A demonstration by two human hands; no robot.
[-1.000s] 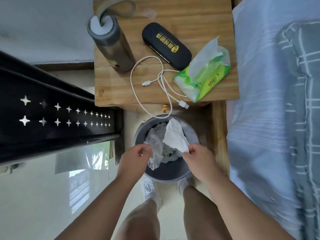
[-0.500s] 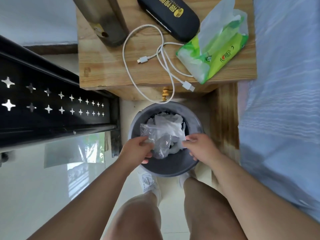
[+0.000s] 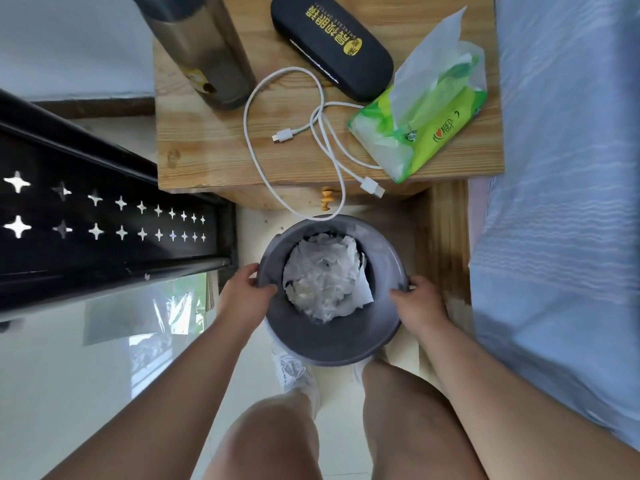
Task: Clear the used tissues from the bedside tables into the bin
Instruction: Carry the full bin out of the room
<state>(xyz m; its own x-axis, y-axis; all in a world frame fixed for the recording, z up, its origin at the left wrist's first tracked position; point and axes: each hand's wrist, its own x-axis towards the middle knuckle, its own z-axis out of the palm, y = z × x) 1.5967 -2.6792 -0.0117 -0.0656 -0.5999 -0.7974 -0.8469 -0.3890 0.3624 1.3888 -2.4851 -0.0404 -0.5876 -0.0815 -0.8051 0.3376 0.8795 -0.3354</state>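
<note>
**Both hands grip the bin in front of the bedside table**

A pale glossy floor (image 3: 62, 393) fills the left of the view. Left of the bin (image 3: 332, 337), a black metal rail (image 3: 104, 216) pierced with star cut-outs runs across and ends just short of it. Beyond the bin stands the wooden tabletop (image 3: 207, 157). On it, from the left: a tall steel flask (image 3: 204, 50); a white charging cable (image 3: 311, 133) looped across the wood, with one loop hanging over the front edge to just above the bin's far rim; a black glasses case (image 3: 332, 43) with yellow lettering; and a green tissue pack (image 3: 429, 129) with a sheet standing out of it. A small wooden drawer knob (image 3: 327, 199) shows under the front edge.

The grey round bin sits on the floor between table and feet, and crumpled white tissues (image 3: 327, 275) with clear plastic lie inside it. The left hand (image 3: 242, 296) clasps the bin's left rim, thumb inside; the right hand (image 3: 419, 303) clasps the right rim. Right of the bin, a wooden bed frame (image 3: 446, 244) and blue striped bedding (image 3: 561, 202) border the view. Bare knees and white shoes (image 3: 294, 372) show below the bin.
</note>
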